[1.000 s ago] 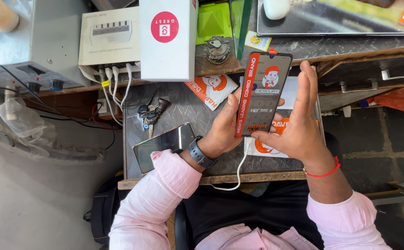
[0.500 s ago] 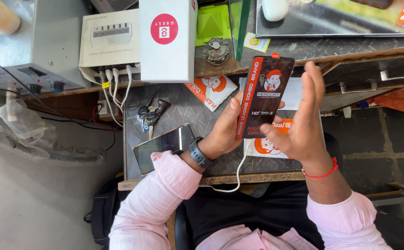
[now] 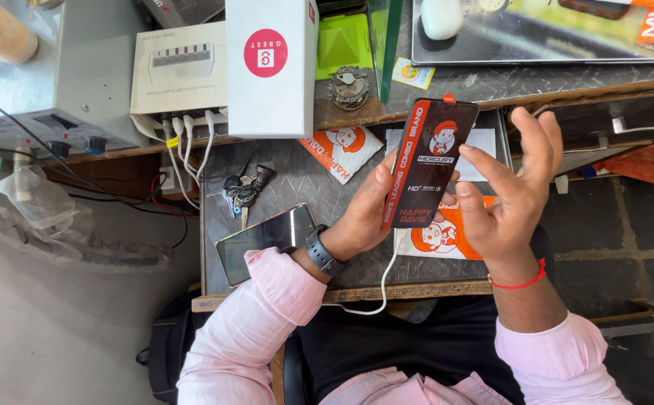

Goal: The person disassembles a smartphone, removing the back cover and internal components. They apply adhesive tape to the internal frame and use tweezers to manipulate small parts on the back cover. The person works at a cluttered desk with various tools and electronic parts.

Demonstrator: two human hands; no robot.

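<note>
My left hand (image 3: 364,217) grips a tall dark rectangular pack (image 3: 430,161) with a red stripe and a cartoon figure, a phone-shaped thing held upright over the small grey table (image 3: 297,187). My right hand (image 3: 508,199) hovers just right of it, fingers spread, the fingertips close to the pack's right edge but holding nothing. A white cable (image 3: 387,281) hangs down from under the left hand. An orange and white packet (image 3: 439,236) lies on the table beneath both hands.
A dark phone (image 3: 263,240) lies by my left forearm, keys (image 3: 243,187) beside it. Another orange packet (image 3: 342,146) lies farther back. On the shelf behind stand a white box (image 3: 271,64), a white charger hub (image 3: 181,71), a green holder (image 3: 342,45) and a tray (image 3: 537,37).
My right hand has drawn away from the pack's right side and opened its fingers. The pack has tilted slightly and risen in the left hand.
</note>
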